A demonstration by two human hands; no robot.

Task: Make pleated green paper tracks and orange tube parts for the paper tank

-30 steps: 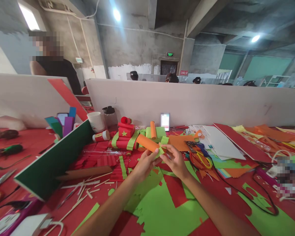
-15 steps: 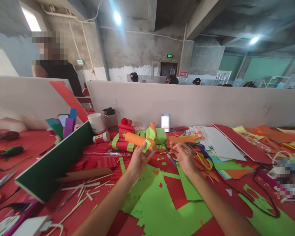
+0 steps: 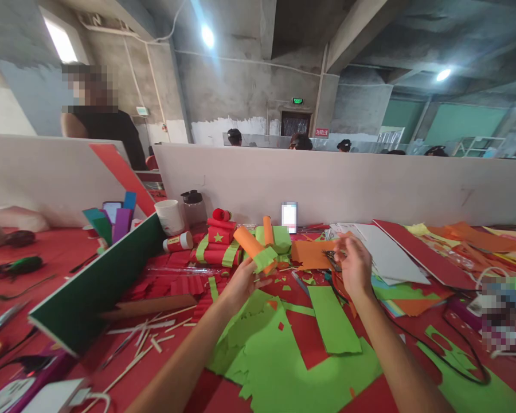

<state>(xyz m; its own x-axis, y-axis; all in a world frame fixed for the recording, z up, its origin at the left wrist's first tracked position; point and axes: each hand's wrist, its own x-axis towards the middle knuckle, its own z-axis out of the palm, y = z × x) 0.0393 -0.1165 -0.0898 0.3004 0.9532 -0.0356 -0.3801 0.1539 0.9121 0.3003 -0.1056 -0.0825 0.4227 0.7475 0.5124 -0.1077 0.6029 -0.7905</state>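
Observation:
My left hand [image 3: 241,281] grips the lower end of an orange paper roll [image 3: 250,242] that has a green band [image 3: 265,258] wrapped near that end; the roll tilts up to the left. My right hand [image 3: 356,265] is out to the right, over the scissors [image 3: 341,265] lying on an orange sheet [image 3: 312,253]. Its fingers curl down onto the scissors' handles, and I cannot see whether they have closed round them. Green paper sheets [image 3: 333,319] and red scraps lie on the table below both hands.
Behind the roll stands a red and green paper model [image 3: 220,242] with a star. A white cup [image 3: 169,214], a dark jar [image 3: 193,206] and a phone [image 3: 289,215] line the white partition [image 3: 370,183]. A green board [image 3: 95,281] lies left. A person stands far left.
My right hand let go of the roll and moved right to the scissors. My left hand kept the roll and tilted it more upright.

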